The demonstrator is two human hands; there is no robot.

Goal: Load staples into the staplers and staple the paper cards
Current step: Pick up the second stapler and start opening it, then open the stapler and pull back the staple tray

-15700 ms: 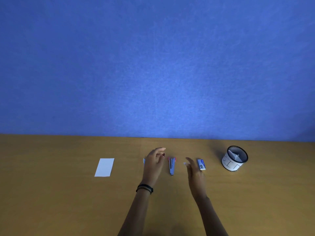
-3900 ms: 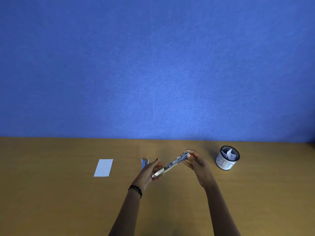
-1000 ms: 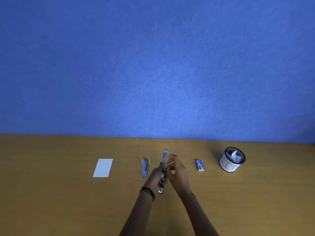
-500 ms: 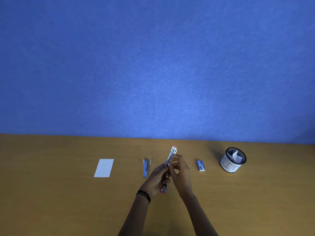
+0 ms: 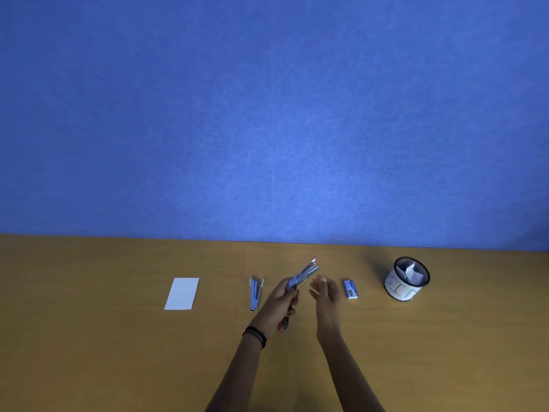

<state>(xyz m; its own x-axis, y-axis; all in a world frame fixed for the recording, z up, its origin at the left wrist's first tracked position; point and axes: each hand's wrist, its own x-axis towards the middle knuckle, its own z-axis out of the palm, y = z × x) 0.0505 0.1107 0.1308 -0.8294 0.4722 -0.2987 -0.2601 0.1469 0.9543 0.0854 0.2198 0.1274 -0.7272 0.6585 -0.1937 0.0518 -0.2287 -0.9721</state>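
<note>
left hand [image 5: 282, 297] grips the stapler [image 5: 306, 273], tip raised; right hand [image 5: 325, 290] is loose and empty beside it. hold the stapler steady; take staples from the small box [image 5: 350, 289].

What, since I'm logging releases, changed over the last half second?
The right hand let go of the stapler and drew off rightward, fingers open. The left hand still grips it. The second stapler, card, staple box and cup stayed put.
</note>
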